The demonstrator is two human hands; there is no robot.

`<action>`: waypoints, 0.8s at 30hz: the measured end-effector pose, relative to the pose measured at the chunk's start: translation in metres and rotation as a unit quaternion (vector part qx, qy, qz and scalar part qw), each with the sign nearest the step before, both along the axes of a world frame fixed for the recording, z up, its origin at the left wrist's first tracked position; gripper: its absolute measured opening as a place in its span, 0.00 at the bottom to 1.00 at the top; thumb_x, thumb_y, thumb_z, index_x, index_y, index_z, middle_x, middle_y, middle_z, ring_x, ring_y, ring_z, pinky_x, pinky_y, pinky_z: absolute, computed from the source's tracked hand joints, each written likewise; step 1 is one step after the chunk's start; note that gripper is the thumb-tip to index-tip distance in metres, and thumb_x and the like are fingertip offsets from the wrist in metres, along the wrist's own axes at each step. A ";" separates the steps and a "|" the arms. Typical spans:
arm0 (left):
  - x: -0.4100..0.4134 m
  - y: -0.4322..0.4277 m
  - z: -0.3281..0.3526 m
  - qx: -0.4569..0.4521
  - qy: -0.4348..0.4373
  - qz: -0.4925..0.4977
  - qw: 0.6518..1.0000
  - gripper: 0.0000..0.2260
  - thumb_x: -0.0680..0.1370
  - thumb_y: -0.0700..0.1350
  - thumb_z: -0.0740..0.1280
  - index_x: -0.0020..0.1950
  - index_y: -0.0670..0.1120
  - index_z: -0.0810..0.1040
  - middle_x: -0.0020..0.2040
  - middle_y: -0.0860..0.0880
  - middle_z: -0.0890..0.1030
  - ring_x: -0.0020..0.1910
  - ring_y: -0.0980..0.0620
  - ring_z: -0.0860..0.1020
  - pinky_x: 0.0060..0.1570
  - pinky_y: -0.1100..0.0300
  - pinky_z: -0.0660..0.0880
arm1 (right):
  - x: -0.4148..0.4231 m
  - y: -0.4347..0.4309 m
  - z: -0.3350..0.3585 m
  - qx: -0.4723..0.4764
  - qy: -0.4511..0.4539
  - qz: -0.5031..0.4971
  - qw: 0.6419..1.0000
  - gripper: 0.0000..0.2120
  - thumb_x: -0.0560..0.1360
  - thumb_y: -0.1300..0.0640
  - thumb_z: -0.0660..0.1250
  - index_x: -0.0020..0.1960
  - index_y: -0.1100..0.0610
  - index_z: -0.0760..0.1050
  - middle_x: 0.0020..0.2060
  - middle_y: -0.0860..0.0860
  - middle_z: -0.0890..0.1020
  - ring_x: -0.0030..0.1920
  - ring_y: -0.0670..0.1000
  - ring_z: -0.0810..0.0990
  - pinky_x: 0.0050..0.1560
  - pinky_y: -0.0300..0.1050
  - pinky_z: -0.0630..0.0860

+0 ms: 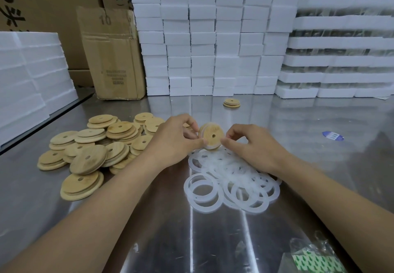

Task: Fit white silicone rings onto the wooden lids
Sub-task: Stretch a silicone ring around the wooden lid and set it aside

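We hold one wooden lid [211, 136] on edge above the bench [213, 240], near the centre of view, its flat face with a small centre hole turned toward us. The left hand [172, 142] pinches its rim at nine o'clock between thumb and fingers [190, 124], and the right hand [253, 145] pinches it at four o'clock with its fingertips [227, 141] pressed to the edge. A white silicone ring [205, 130] appears to sit in the groove round the lid's stepped rim, though the glare and the fingers hide whether it is seated all the way round. We judge the job to be early: the lid pile [89, 151] at nine o'clock, stepped pale discs with visible grain, shows no rings, and the ring heap [230, 183] at six o'clock of the held lid is large, thin, flat and translucent, the hoops overlapping limply. A lone lid [231, 103] lies at twelve o'clock, well apart, and we cannot tell whether it is ringed. The bench is brushed metal, shiny and scuffed, backed by stacked white foam blocks [213, 38] and a worn cardboard box [113, 53].
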State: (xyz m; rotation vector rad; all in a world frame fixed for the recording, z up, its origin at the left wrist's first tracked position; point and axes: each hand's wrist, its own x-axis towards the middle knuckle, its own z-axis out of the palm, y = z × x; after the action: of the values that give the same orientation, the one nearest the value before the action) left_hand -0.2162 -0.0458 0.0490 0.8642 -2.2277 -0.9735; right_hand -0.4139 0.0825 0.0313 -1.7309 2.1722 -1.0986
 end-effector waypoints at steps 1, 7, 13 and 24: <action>0.000 0.000 0.000 0.009 0.003 -0.010 1.000 0.15 0.74 0.48 0.82 0.55 0.51 0.79 0.39 0.54 0.88 0.40 0.55 0.85 0.43 0.63 0.79 | 0.001 -0.001 -0.001 -0.005 -0.008 -0.003 1.000 0.13 0.79 0.38 0.68 0.45 0.45 0.81 0.45 0.39 0.86 0.48 0.40 0.83 0.53 0.42 0.79; -0.004 0.002 -0.002 -0.013 -0.011 -0.055 0.998 0.11 0.77 0.47 0.79 0.58 0.56 0.84 0.43 0.53 0.87 0.48 0.49 0.86 0.60 0.42 0.81 | -0.001 -0.006 -0.002 -0.043 -0.052 -0.009 0.998 0.10 0.81 0.47 0.72 0.44 0.50 0.81 0.39 0.43 0.86 0.42 0.42 0.84 0.47 0.40 0.76; -0.008 0.002 -0.006 -0.001 0.012 -0.058 0.998 0.11 0.77 0.50 0.78 0.58 0.57 0.82 0.49 0.52 0.87 0.51 0.51 0.86 0.60 0.43 0.82 | 0.004 -0.004 0.007 -0.129 -0.063 0.027 0.989 0.05 0.81 0.51 0.72 0.46 0.47 0.81 0.42 0.41 0.86 0.48 0.44 0.84 0.54 0.50 0.80; -0.008 0.005 -0.003 0.098 0.106 -0.080 0.986 0.08 0.82 0.45 0.75 0.60 0.48 0.87 0.49 0.48 0.90 0.53 0.42 0.87 0.53 0.48 0.86 | 0.000 -0.001 0.018 -0.096 -0.068 0.037 0.992 0.05 0.79 0.53 0.74 0.44 0.46 0.83 0.59 0.39 0.80 0.65 0.39 0.76 0.62 0.41 0.73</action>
State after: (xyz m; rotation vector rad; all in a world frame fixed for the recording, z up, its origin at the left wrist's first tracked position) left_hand -0.2244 -0.0410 0.0463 0.6353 -2.0676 -1.3145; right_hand -0.4140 0.0812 0.0498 -1.7373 1.9624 -1.4024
